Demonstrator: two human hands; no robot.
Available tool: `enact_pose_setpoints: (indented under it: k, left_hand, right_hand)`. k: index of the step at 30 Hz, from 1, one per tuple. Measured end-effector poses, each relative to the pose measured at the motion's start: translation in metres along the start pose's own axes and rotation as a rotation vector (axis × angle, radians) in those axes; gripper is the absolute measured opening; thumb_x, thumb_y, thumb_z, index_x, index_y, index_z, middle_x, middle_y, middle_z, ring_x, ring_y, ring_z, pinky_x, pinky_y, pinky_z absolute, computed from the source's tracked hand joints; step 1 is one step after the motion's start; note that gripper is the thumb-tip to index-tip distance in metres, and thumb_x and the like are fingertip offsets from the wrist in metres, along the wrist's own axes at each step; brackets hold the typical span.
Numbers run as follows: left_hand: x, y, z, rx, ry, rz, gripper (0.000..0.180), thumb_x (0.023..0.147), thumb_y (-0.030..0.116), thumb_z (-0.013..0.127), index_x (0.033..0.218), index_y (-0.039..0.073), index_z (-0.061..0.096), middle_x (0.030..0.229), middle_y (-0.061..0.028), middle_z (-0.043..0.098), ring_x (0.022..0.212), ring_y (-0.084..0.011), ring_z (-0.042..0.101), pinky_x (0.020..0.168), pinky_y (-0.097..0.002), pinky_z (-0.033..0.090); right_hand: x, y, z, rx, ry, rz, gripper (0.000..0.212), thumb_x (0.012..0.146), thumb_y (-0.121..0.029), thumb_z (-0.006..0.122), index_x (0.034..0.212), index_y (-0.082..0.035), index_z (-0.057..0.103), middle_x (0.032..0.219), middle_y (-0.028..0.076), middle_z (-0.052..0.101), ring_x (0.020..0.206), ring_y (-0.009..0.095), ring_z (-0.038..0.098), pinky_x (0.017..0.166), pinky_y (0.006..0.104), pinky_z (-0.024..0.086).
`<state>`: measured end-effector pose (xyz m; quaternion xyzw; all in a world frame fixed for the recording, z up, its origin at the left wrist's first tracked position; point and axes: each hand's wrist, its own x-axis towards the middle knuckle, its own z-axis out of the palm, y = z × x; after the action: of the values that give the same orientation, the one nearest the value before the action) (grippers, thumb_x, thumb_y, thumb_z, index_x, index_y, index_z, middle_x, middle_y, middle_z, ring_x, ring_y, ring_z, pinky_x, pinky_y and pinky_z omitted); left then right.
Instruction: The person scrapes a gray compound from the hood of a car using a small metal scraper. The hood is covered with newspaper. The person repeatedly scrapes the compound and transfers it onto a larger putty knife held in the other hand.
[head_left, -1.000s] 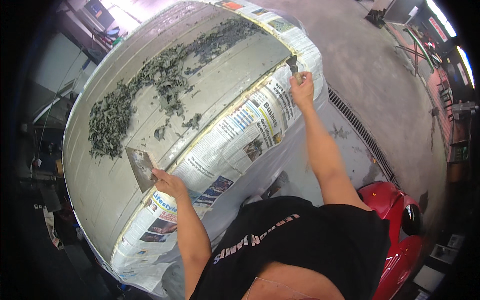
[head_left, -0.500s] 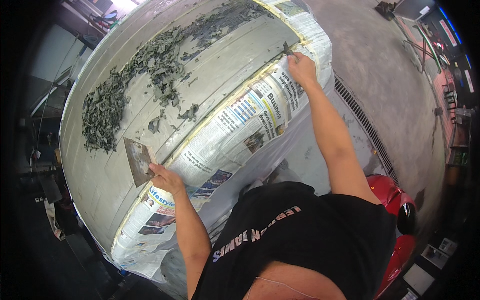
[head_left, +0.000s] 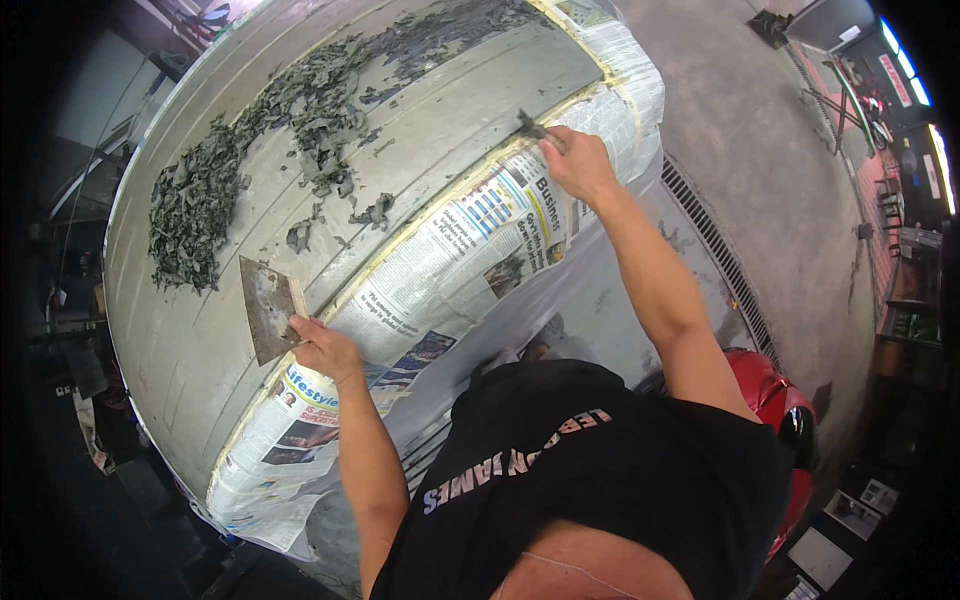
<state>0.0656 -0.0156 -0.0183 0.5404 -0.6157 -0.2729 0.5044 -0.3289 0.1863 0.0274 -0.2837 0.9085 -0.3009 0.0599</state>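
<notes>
My left hand (head_left: 328, 350) grips the edge of a wide, flat metal scraper blade (head_left: 266, 308), stained brown and grey, which rests at the near side of a grey vehicle roof panel (head_left: 430, 165). Further right, my right hand (head_left: 582, 166) is closed around a small scraper (head_left: 540, 131), its handle mostly covered by my fingers. Dark matter clings to its tip, close to the panel's taped edge. Crumpled flakes of dark peeled paint (head_left: 195, 215) lie heaped across the panel, with a small loose clump (head_left: 374, 212) nearer to me.
Newspaper (head_left: 420, 290) and yellow masking tape (head_left: 395, 250) cover the panel's near edge, with translucent plastic sheeting below. A floor drain grate (head_left: 715, 235) runs along the right. Something shiny and red (head_left: 755, 385) stands beside my right arm. Shelves line the far right.
My right hand has moved left along the taped edge with its scraper. The left hand holds the wide blade at nearly the same spot; the whole view has shifted slightly.
</notes>
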Motion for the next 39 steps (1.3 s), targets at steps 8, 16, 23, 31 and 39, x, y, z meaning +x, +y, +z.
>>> enact_pose_setpoints:
  k: [8,16,23,31,39]
  left_hand:
    - [0.006,-0.009,0.004,-0.100,0.022,0.041,0.054,0.108,0.042,0.049,0.071,0.002,0.052,0.063,-0.0018,0.049,0.055,-0.0114,0.043,0.049,-0.0264,0.035]
    - [0.007,-0.013,0.002,-0.190,0.026,-0.027,0.052,0.108,0.041,0.051,0.072,0.004,0.051,0.063,-0.0006,0.048,0.055,-0.0092,0.042,0.049,-0.0237,0.033]
    - [0.003,-0.001,0.001,-0.169,0.003,-0.041,0.049,0.108,0.042,0.051,0.075,0.005,0.050,0.065,0.0007,0.048,0.055,-0.0072,0.041,0.048,-0.0223,0.032]
    - [0.000,0.004,0.001,-0.207,-0.016,-0.059,0.048,0.108,0.040,0.051,0.078,0.003,0.052,0.067,-0.0002,0.049,0.056,-0.0076,0.042,0.049,-0.0226,0.033]
    - [0.004,0.002,0.000,-0.234,0.009,-0.023,0.046,0.107,0.041,0.052,0.080,0.004,0.050,0.068,-0.0002,0.049,0.056,-0.0088,0.043,0.049,-0.0232,0.035]
  right_hand:
    - [0.036,0.028,-0.013,0.021,0.177,0.067,0.039,0.092,-0.028,0.064,0.120,0.000,0.069,0.102,0.029,0.071,0.100,0.044,0.069,0.091,0.0468,0.053]
    - [0.029,0.020,-0.005,0.013,0.164,0.148,0.037,0.093,-0.027,0.063,0.118,-0.001,0.070,0.102,0.029,0.071,0.100,0.045,0.068,0.090,0.0485,0.053]
    - [0.009,0.007,0.013,0.047,0.182,0.071,0.034,0.093,-0.027,0.062,0.111,0.001,0.070,0.094,0.029,0.071,0.094,0.048,0.068,0.087,0.0508,0.053]
    - [-0.019,-0.017,0.025,0.032,0.164,0.005,0.034,0.094,-0.026,0.062,0.113,0.001,0.068,0.088,0.030,0.071,0.088,0.047,0.070,0.084,0.0518,0.054]
    - [-0.061,-0.071,0.019,0.166,-0.099,-0.002,0.037,0.096,-0.023,0.061,0.123,0.002,0.066,0.079,0.025,0.072,0.078,0.038,0.073,0.074,0.0473,0.058]
